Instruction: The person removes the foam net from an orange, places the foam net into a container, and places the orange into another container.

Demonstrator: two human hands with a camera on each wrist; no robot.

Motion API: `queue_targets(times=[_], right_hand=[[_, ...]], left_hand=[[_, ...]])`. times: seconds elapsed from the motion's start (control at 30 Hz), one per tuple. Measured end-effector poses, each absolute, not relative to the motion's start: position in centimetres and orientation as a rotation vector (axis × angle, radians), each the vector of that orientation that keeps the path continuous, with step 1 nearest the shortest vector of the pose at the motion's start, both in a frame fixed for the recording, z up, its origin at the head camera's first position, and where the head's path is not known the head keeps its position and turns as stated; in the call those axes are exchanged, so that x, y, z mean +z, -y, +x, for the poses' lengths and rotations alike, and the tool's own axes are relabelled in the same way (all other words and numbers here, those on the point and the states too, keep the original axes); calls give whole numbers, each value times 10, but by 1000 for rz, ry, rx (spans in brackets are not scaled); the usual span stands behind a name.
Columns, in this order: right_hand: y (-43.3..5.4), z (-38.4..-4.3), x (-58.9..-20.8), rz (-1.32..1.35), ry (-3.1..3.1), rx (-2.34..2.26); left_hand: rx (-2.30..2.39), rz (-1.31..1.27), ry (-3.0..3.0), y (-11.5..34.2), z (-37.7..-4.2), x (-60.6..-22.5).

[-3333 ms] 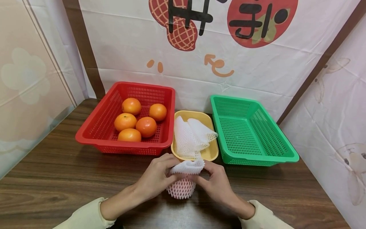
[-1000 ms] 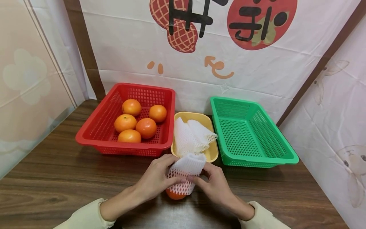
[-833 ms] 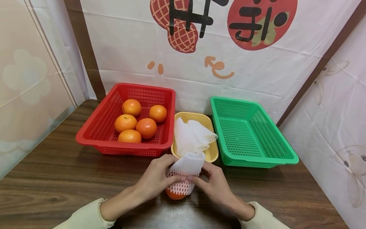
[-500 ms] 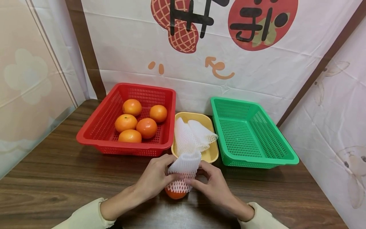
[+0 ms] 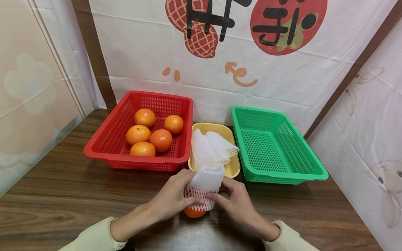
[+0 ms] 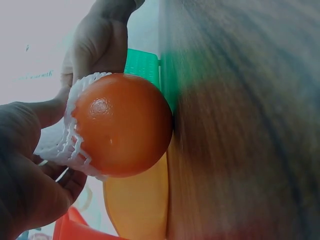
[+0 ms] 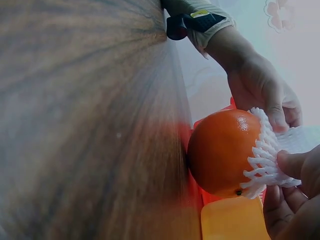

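Observation:
An orange (image 5: 194, 212) rests on the table, its lower part bare and its upper part inside a white foam fruit net (image 5: 207, 179). The net's top stands up above the fruit, narrowing to an open rim. My left hand (image 5: 171, 195) grips the net from the left, and my right hand (image 5: 235, 198) grips it from the right, the two thumbs nearly meeting in front. In the left wrist view, the net's edge circles one side of the orange (image 6: 125, 125) while most of the skin shows. The right wrist view shows the same bare orange (image 7: 222, 152), fingers pinching the net (image 7: 265, 155).
Several oranges lie in a red basket (image 5: 110, 157) at the back left. Beside it stands a yellow tray (image 5: 231, 169) with more foam nets (image 5: 207, 150) inside. A green basket (image 5: 285, 176) is at the back right. Behind everything hangs a printed cloth (image 5: 207, 87).
The net covered the orange to its bottom with the top folded over; now the net stands taller and the orange's lower part is bare. In the last second, hands and net shifted only slightly.

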State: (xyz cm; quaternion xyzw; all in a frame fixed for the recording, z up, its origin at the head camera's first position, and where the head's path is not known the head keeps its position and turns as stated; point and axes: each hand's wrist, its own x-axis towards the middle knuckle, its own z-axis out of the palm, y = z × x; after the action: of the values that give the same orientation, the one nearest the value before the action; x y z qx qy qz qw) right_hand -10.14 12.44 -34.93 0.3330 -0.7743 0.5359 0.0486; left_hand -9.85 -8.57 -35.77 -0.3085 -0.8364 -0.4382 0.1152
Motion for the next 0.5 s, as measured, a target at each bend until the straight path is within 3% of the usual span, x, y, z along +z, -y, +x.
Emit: queue_targets(times=[0.27,0.5], right_hand=[[-125,-103,-352,1054,2336,1639],[-129,-115,-379,1083,2301,1738]], left_hand=[[-1271,-859,2423,85,-98,-356],[-1305,-857,2353,85,-99,-357]])
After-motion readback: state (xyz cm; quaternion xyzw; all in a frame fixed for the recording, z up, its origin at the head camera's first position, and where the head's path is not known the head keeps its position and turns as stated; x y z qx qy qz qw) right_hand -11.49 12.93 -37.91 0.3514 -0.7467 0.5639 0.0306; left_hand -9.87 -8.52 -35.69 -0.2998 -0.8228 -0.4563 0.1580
